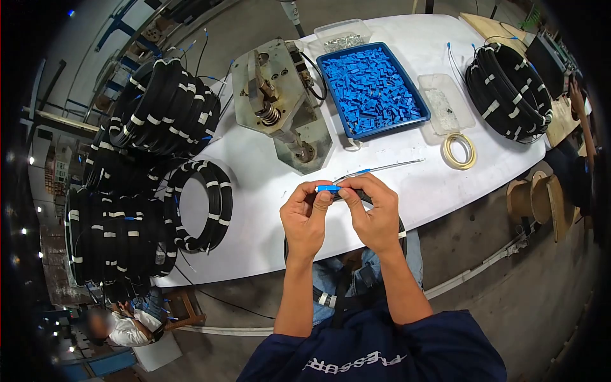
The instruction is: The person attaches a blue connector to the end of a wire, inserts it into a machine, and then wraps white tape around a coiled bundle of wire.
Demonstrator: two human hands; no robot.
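Observation:
Between my two hands, just above the table's front edge, is a small blue cable connector (328,188) with a whitish tip on its left end. My left hand (304,219) pinches its left part between thumb and fingers. At the other end, my right hand (372,216) is closed with thumb and fingertips on the connector. A black cable coil (286,248) lies at my lap, mostly hidden behind my hands and forearms. Just beyond my fingers, a thin cable with a blue section (363,171) and a grey end stretches over the white table (254,235).
A metal hand press (286,108) stands past my left hand. Beside it, a blue tray (417,114) holds many blue housings. Clear plastic boxes (468,118) and a tape roll (459,151) lie rightward. Black cable coils (210,216) fill the left; another coil (509,92) sits right.

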